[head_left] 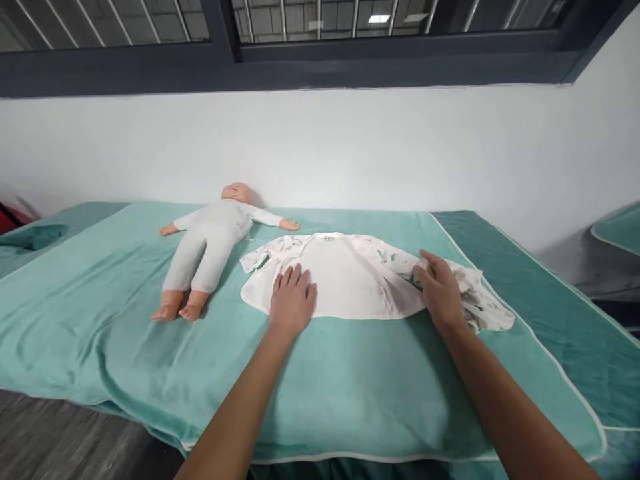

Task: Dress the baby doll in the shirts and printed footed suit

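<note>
A white baby shirt (pixel 345 280) with a small printed pattern lies spread on the green blanket (pixel 350 380). My left hand (pixel 293 298) rests flat on the shirt's left part, fingers stretched out. At the shirt's right side, my right hand (pixel 440 287) has its thumb and fingers drawn together on the sleeve cloth. Just beyond that hand lies a crumpled patterned baby garment (pixel 490 303); whether it joins the shirt I cannot tell. To the left, a baby doll (pixel 213 233) in a white soft body lies on its back, one arm reaching toward the shirt.
The padded surface stands against a white wall (pixel 350 153) below a dark window frame (pixel 300 70) with bars. Darker green cloth (pixel 555 287) shows at the right under the blanket. A grey wooden floor (pixel 65 440) is visible at the lower left.
</note>
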Demonstrator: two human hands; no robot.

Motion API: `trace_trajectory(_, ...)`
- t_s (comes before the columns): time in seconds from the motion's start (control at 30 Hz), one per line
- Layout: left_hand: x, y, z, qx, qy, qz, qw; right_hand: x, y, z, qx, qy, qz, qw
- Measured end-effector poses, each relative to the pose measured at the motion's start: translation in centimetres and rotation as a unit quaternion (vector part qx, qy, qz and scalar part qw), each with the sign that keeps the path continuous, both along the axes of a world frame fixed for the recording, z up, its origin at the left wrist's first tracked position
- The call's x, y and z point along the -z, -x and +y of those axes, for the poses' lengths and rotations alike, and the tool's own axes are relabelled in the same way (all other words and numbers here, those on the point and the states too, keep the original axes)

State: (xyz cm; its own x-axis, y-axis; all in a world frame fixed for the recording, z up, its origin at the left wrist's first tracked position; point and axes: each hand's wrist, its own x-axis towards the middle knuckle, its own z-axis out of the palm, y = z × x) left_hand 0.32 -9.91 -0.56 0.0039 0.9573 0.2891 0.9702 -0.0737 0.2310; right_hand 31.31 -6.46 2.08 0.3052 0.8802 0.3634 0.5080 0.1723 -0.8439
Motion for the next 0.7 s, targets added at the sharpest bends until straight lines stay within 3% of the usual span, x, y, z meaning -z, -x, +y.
trace_trajectory(0.07,0.0,0.0,0.0,0.001,-0.004,-0.007,1.000,0.7,-2.4,1.7,0.071,0.022,-0.060,0.995)
trace_trajectory(0.17,0.0,0.1,0.0,0.005,-0.011,-0.015,1.000,1.4,-4.3,3.5,0.098,0.006,-0.170,0.981)
trace_trajectory(0.37,0.1,0.0,0.0,0.001,-0.018,-0.025,1.000,1.2,-1.9,2.4,0.062,-0.052,-0.352,0.932)
trace_trajectory(0.57,0.4,0.2,0.1,0.008,-0.025,-0.034,0.999,0.2,-0.2,1.3,0.045,0.102,-0.333,0.936)
trace_trajectory(0.7,0.4,0.2,0.1,0.007,-0.022,-0.041,0.999,0.2,-0.2,2.9,0.048,0.071,-0.266,0.960)
